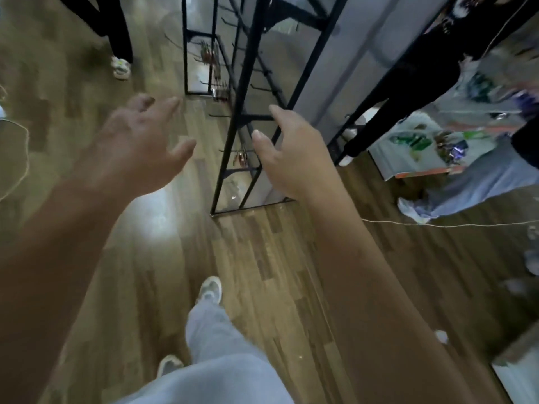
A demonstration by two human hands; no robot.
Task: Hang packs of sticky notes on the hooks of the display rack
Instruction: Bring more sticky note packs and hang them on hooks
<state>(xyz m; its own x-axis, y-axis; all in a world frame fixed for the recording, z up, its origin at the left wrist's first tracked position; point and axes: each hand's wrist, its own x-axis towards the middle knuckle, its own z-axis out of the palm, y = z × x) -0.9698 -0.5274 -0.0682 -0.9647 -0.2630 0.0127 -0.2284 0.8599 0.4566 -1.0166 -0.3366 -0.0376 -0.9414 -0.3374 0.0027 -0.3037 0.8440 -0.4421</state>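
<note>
A black metal display rack [248,83] with several black hooks stands ahead on the wood floor. A few small reddish items [241,157] hang low on its hooks; they are blurred. My left hand [137,141] is stretched forward left of the rack, fingers spread, holding nothing. My right hand [288,153] reaches toward the rack's lower frame with its fingers relaxed, also empty; I cannot tell if it touches the frame. No pack of sticky notes shows clearly in either hand.
A second black rack [201,53] stands further back. One person in black trousers [116,30] stands at the far left, others at the right beside a box of packaged goods [417,147]. A white cord [437,225] runs across the floor. My own legs [215,345] are below.
</note>
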